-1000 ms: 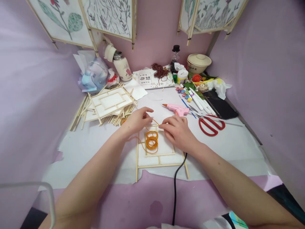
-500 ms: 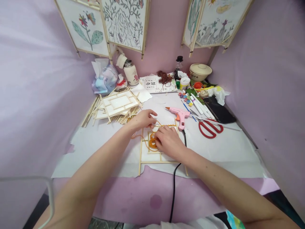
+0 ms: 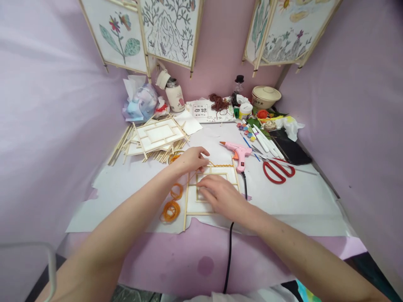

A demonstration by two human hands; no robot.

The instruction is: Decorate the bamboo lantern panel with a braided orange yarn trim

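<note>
A small wooden stick frame with white paper panels (image 3: 220,173) lies on the white sheet in front of me. My left hand (image 3: 190,159) pinches an orange cord (image 3: 171,209) at the frame's upper left corner; the cord runs along the top bar. Its loose coils lie on the sheet left of the frame. My right hand (image 3: 220,196) rests palm down on the frame's lower panels, fingers spread and pressing flat.
A pink glue gun (image 3: 236,151) lies just beyond the frame, its black cable running toward me. Red scissors (image 3: 277,167), pens and paint pots sit to the right. A stack of stick frames (image 3: 154,136) lies at the left back. Painted screens hang above.
The orange coil has moved off the frame onto the sheet at its left. My right hand slid down and flattened on the frame. The left hand stayed at the top corner.
</note>
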